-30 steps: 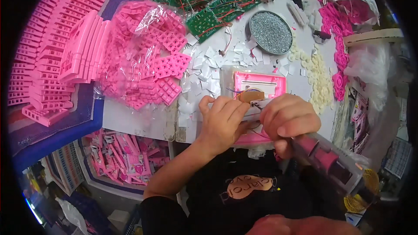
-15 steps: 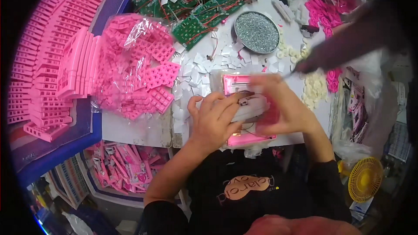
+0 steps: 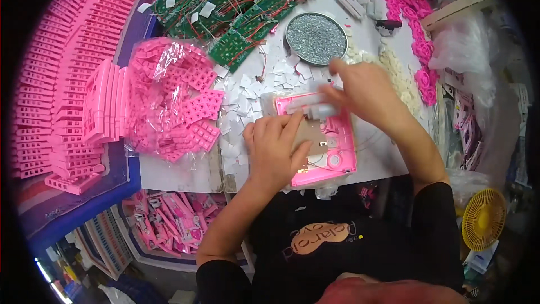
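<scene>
pink casing (image 3: 337, 160) — left hand (image 3: 274, 149) flat on it, right hand (image 3: 365, 93) gripping blurred tool (image 3: 315, 107)

The white bench (image 3: 388, 160) carries a pink housing (image 3: 337, 157) under both grips. Beyond the right grip (image 3: 365, 93) sits a round tray of screws (image 3: 316, 38); green circuit boards (image 3: 236, 5) and bagged pink parts (image 3: 174, 101) lie beyond the left grip (image 3: 275, 149).

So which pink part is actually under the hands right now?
The open pink tray-like casing at the table's front edge: the left hand presses on it, the right hand works above it. The bagged pink parts lie untouched.
</scene>
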`<act>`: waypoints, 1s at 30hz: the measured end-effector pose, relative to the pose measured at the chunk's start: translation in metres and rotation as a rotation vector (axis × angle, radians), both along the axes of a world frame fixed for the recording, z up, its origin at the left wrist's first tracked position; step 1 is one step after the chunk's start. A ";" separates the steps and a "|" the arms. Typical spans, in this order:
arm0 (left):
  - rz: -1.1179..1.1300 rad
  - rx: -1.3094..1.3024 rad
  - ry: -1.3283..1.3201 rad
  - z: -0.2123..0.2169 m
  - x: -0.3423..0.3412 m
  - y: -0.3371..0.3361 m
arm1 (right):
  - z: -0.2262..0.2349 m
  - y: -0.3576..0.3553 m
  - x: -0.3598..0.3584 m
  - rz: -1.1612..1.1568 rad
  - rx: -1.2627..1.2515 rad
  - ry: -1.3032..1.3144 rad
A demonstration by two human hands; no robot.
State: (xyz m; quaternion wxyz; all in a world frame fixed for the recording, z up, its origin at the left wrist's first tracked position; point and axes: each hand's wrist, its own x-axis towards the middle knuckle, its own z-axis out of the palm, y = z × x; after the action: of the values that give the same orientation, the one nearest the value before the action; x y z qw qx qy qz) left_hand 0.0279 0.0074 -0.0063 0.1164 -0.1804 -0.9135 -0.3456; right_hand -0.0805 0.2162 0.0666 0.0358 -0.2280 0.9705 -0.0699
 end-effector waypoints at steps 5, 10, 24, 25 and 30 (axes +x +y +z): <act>-0.003 -0.049 -0.026 0.004 0.000 0.003 | -0.012 0.021 -0.001 0.403 -0.333 -0.192; 0.005 -0.146 -0.017 0.010 0.000 0.008 | -0.028 0.014 0.028 0.481 -0.137 0.339; 0.008 -0.248 0.006 0.016 -0.002 0.004 | -0.021 0.005 -0.003 0.529 -0.029 -0.196; 0.003 -0.285 0.025 0.020 -0.005 0.003 | -0.027 0.012 -0.006 0.547 -0.136 -0.199; -0.136 -0.182 -0.179 0.039 -0.062 -0.016 | -0.041 0.044 -0.014 0.369 -0.536 -0.393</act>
State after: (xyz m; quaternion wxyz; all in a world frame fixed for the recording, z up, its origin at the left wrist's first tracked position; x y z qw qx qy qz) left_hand -0.0338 -0.0083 0.0331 -0.0058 -0.2200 -0.9335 -0.2831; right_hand -0.0946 0.2606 0.0256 0.1724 -0.3823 0.8352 -0.3559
